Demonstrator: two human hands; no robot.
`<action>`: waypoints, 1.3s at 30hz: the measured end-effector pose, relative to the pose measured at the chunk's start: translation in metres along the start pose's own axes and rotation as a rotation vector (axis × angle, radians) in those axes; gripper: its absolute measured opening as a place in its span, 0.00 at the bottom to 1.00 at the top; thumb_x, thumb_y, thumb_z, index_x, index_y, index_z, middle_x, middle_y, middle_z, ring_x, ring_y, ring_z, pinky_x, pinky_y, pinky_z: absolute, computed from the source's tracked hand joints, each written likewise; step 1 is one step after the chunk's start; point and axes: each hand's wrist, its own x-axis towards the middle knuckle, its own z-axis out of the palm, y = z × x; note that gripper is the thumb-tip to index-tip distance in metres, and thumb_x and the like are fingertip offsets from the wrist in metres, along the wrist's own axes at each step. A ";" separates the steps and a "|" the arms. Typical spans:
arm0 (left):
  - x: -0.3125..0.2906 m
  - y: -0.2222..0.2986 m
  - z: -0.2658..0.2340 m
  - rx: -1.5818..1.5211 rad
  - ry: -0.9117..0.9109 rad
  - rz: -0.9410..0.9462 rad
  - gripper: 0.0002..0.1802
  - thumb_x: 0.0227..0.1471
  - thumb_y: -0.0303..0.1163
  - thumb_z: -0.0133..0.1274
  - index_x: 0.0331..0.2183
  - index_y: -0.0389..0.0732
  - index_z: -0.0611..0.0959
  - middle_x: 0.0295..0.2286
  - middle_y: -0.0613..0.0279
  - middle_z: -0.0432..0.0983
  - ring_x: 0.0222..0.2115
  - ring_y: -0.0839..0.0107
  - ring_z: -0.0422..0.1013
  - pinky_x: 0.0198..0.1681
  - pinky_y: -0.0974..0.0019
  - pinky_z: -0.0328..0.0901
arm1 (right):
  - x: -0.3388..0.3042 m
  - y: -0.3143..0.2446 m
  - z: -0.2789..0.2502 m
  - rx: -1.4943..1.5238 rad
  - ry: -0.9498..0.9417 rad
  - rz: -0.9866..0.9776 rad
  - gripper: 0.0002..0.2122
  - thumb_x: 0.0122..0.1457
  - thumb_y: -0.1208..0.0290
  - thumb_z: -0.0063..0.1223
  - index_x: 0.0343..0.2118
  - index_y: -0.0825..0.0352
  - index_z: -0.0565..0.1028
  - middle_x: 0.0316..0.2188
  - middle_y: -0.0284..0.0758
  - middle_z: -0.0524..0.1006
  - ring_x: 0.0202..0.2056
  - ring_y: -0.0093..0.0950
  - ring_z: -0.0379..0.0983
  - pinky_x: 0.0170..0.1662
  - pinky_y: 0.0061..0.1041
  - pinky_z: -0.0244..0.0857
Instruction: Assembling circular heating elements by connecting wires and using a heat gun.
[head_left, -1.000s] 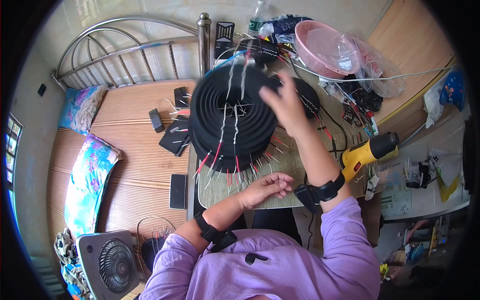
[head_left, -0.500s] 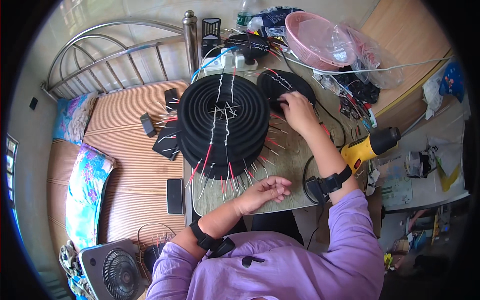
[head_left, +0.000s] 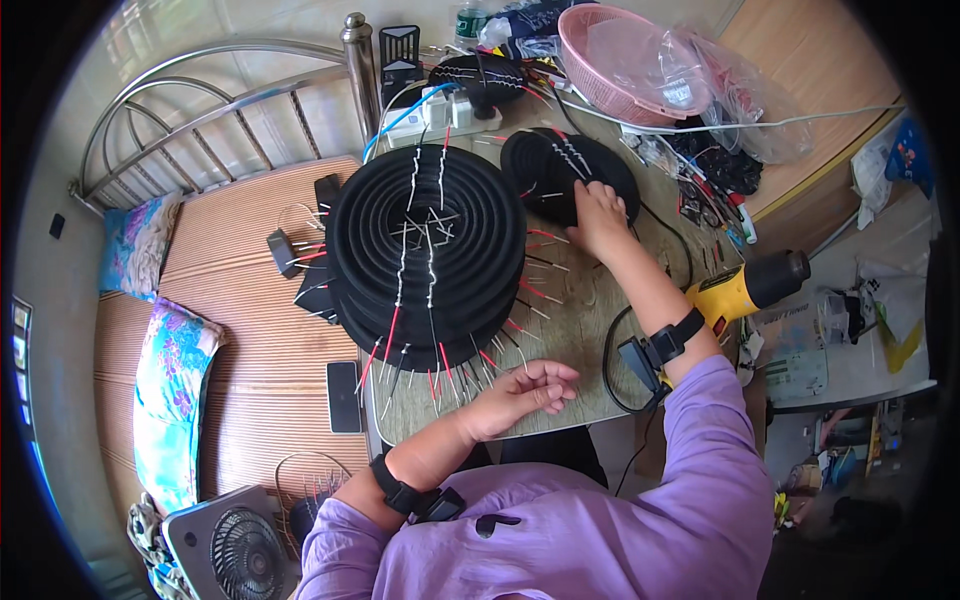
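Observation:
A tall stack of black ribbed ring-shaped coils (head_left: 470, 255) stands on the table, with twisted silver, red and black wire ends along its top and sides. Behind it, to the right, lies a smaller flat black disc (head_left: 545, 170) bearing similar twisted wires. My right hand (head_left: 600, 218) rests on this disc's right part, fingers extended over it; the fingertips are partly hard to make out. My left hand (head_left: 520, 398) hovers by the table's front edge, right of the stack's lower wires. Its fingers are loosely bent, with nothing visible in them.
A yellow heat gun (head_left: 745, 290) lies right of my right forearm, its black cable curving across the table (head_left: 580, 335). At the back are a power strip (head_left: 435, 122), another black disc (head_left: 480, 85) and a pink basket (head_left: 620, 70). A phone (head_left: 345, 397) lies left.
My right hand has gone from bent fingers at the smaller disc's edge to lying extended on it. The disc looks turned or shifted. The whole view has shifted slightly; my left hand stays nearly still.

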 end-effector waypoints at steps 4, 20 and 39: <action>0.001 0.000 -0.001 0.007 0.002 -0.001 0.18 0.54 0.34 0.45 0.46 0.37 0.68 0.36 0.62 0.70 0.34 0.77 0.66 0.42 0.73 0.61 | 0.002 -0.006 -0.021 0.093 0.087 0.041 0.30 0.38 0.70 0.59 0.48 0.67 0.64 0.39 0.40 0.65 0.46 0.37 0.59 0.48 0.33 0.55; 0.001 -0.003 0.000 -0.070 0.044 0.012 0.17 0.54 0.34 0.44 0.45 0.37 0.69 0.36 0.61 0.71 0.34 0.75 0.67 0.41 0.71 0.62 | -0.085 0.025 -0.156 1.016 0.829 -0.027 0.24 0.52 0.82 0.45 0.53 0.68 0.57 0.49 0.44 0.63 0.43 0.31 0.67 0.47 0.26 0.61; 0.000 -0.004 0.004 -0.032 0.139 0.072 0.18 0.52 0.37 0.45 0.43 0.38 0.70 0.33 0.62 0.72 0.31 0.74 0.68 0.39 0.68 0.64 | -0.232 0.094 -0.209 1.332 0.842 0.169 0.25 0.51 0.84 0.44 0.54 0.67 0.57 0.48 0.40 0.65 0.45 0.26 0.65 0.49 0.24 0.61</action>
